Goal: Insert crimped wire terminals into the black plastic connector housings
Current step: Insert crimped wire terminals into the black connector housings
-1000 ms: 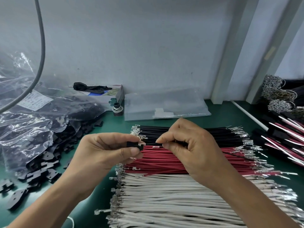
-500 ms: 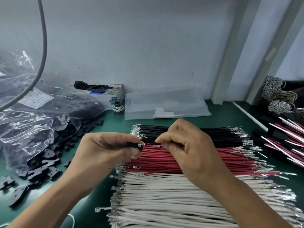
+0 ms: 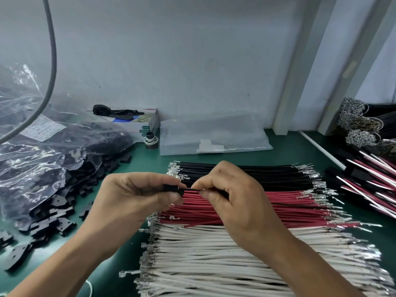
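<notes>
Item one, centre of the frame: my left hand [image 3: 137, 196], fingers and thumb curled round a small black connector housing [image 3: 172, 188], of which only the right-facing end shows past the thumb. Item two, just right of it: my right hand [image 3: 233, 202], thumb and forefinger pinched on a black wire [image 3: 194, 190] close to its front end; the rest of that wire trails out behind the hand toward the right of the frame. Key relation: the housing lies directly left of the right-hand grip, the two hands almost touching, and the wire's long axis runs level, left to right, in line with the housing's open end. I judge the terminal to be at or just inside the cavity; the metal tip is hidden, so I cannot tell how deep it sits. The coming move, as I read it, is a straight push leftward along that axis by the right hand, the nearer one to the wire. Pose: both wrists raised above the counter [image 3: 150, 163], knuckles up, forearms entering from the lower edge. Stock beneath: black wires [image 3: 246, 174], red wires [image 3: 267, 204], white wires [image 3: 214, 254] in rows; loose housings in a clear bag [image 3: 42, 159] at left.
</notes>
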